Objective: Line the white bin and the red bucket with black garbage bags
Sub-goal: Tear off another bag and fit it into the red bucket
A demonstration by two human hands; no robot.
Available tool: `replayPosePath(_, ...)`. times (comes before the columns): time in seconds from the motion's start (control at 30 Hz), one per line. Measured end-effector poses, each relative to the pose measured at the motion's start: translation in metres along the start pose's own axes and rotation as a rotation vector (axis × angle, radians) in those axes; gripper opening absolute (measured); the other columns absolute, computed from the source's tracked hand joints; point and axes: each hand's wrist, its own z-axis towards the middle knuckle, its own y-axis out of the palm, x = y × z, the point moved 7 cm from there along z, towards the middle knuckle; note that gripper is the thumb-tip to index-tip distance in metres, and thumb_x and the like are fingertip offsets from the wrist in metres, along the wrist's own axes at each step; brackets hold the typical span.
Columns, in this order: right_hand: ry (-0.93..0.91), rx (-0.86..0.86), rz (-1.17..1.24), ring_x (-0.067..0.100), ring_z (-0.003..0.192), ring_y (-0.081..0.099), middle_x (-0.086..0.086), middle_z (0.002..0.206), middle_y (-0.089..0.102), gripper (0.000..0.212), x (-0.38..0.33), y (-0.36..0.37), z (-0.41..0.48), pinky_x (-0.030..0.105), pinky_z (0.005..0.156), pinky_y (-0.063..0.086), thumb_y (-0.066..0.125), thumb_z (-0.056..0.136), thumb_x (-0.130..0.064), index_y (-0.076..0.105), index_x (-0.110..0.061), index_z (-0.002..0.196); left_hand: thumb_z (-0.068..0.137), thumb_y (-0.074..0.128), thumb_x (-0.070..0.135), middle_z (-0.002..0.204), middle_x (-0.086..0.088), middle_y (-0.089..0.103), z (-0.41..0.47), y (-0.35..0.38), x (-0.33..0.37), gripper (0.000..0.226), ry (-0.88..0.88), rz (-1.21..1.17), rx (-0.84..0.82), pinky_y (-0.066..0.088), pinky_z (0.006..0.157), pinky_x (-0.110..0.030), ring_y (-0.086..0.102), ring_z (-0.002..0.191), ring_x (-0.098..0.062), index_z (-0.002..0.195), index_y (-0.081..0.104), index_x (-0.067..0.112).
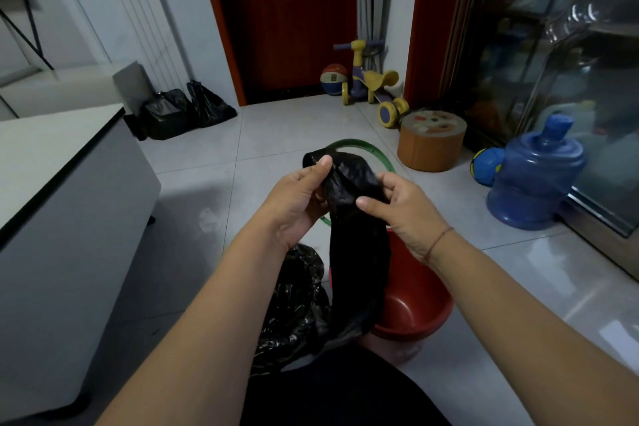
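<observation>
A black garbage bag [356, 235] hangs bunched and narrow in front of me. My left hand [297, 201] pinches its top edge on the left, and my right hand [404, 207] pinches the same top on the right. The bag's lower end drapes down over the near rim of the red bucket [411, 311], which stands on the floor under my right wrist with its inside bare. Left of the bucket, a crinkled black bag [294, 308] covers a container below my left forearm; the white bin itself is hidden from me.
A green hoop [363, 145] lies on the tiled floor behind the bag. A grey cabinet [69, 218] stands to the left, with two filled black bags [186, 111] beyond it. To the right are a blue water jug [536, 180], a round stool [432, 142], a toy scooter [373, 86] and balls.
</observation>
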Motion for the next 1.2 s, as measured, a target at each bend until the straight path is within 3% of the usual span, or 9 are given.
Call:
replayPosePath(0.1, -0.077, 0.149, -0.118, 0.023, 0.095, 0.066, 0.01, 0.096, 0.07, 0.017, -0.007, -0.002, 0.001, 0.039, 0.09, 0.053, 0.051, 0.094, -0.006, 0.062, -0.018, 0.09, 0.091, 0.059, 0.028, 0.058, 0.0, 0.066, -0.001, -0.005, -0.002, 0.022, -0.023, -0.017, 0.052, 0.053, 0.05, -0.022, 0.06, 0.049, -0.009, 0.085, 0.065, 0.008)
replayPosePath(0.27, -0.104, 0.267, -0.39, 0.023, 0.086, 0.06, 0.02, 0.094, 0.062, 0.031, -0.013, -0.001, -0.005, 0.047, 0.083, 0.051, 0.041, 0.099, -0.029, 0.058, -0.003, 0.093, 0.089, 0.061, 0.016, 0.074, -0.004, 0.071, 0.0, -0.002, -0.002, 0.012, 0.053, -0.003, 0.048, 0.055, 0.063, -0.024, 0.065, 0.065, -0.013, 0.095, 0.067, 0.006)
replayPosePath(0.33, -0.216, 0.299, -0.43, 0.013, 0.099, 0.055, 0.005, 0.109, 0.056, 0.021, -0.025, 0.001, -0.012, 0.034, 0.088, 0.05, 0.053, 0.093, -0.033, 0.053, -0.019, 0.109, 0.088, 0.063, 0.017, 0.067, -0.001, 0.068, -0.001, -0.003, -0.002, 0.009, 0.071, 0.043, 0.077, 0.053, 0.063, -0.023, 0.062, 0.061, -0.012, 0.083, 0.065, 0.01)
replayPosePath(0.43, -0.39, 0.295, -0.577, 0.013, 0.11, 0.049, -0.002, 0.119, 0.047, 0.047, -0.04, 0.007, -0.02, 0.023, 0.095, 0.041, 0.072, 0.079, -0.031, 0.05, -0.023, 0.12, 0.083, 0.069, 0.023, 0.068, -0.003, 0.065, -0.003, 0.001, -0.006, 0.019, 0.057, 0.087, 0.075, 0.052, 0.066, -0.025, 0.062, 0.062, -0.015, 0.072, 0.058, 0.012)
replayPosePath(0.57, -0.442, 0.276, -0.625, 0.009, 0.104, 0.054, -0.001, 0.11, 0.06, 0.029, -0.046, 0.011, -0.02, 0.02, 0.092, 0.044, 0.067, 0.085, -0.022, 0.064, -0.016, 0.112, 0.071, 0.073, 0.033, 0.09, -0.017, 0.06, -0.006, 0.011, -0.011, 0.039, 0.0, 0.067, 0.004, 0.05, 0.071, -0.029, 0.058, 0.082, -0.027, 0.094, 0.057, 0.006)
replayPosePath(0.83, -0.349, 0.221, -0.57, 0.007, 0.08, 0.063, -0.005, 0.084, 0.069, 0.014, -0.036, 0.008, -0.013, 0.005, 0.071, 0.043, 0.058, 0.091, -0.015, 0.073, -0.016, 0.089, 0.068, 0.07, 0.037, 0.086, -0.018, 0.063, -0.005, 0.018, -0.021, 0.044, -0.1, 0.061, -0.067, 0.055, 0.076, -0.034, 0.062, 0.079, -0.027, 0.093, 0.064, 0.002)
replayPosePath(0.93, -0.151, 0.26, -0.136, 0.016, 0.085, 0.067, 0.002, 0.084, 0.072, 0.021, -0.021, -0.005, -0.005, 0.023, 0.083, 0.052, 0.057, 0.093, -0.017, 0.071, -0.02, 0.078, 0.071, 0.067, 0.039, 0.086, -0.01, 0.073, -0.005, 0.022, -0.021, 0.032, -0.112, -0.027, -0.119, 0.059, 0.072, -0.031, 0.07, 0.078, -0.021, 0.082, 0.076, 0.011)
replayPosePath(1.07, 0.138, 0.33, 0.35, 0.023, 0.079, 0.066, 0.009, 0.079, 0.071, 0.027, 0.003, -0.015, 0.005, 0.035, 0.076, 0.055, 0.053, 0.095, -0.018, 0.069, -0.014, 0.074, 0.072, 0.065, 0.044, 0.1, -0.012, 0.072, -0.004, 0.023, -0.023, 0.051, -0.137, -0.023, -0.126, 0.057, 0.081, -0.034, 0.069, 0.091, -0.023, 0.106, 0.07, 0.006)
replayPosePath(1.2, 0.073, 0.608, -0.006, 0.014, 0.07, 0.059, 0.001, 0.071, 0.061, 0.028, 0.004, -0.038, 0.003, 0.016, 0.068, 0.049, 0.049, 0.096, -0.023, 0.066, -0.009, 0.079, 0.076, 0.066, 0.033, 0.101, -0.014, 0.071, -0.004, 0.026, -0.026, 0.05, -0.149, -0.063, -0.083, 0.056, 0.083, -0.033, 0.069, 0.088, -0.023, 0.114, 0.063, 0.0)
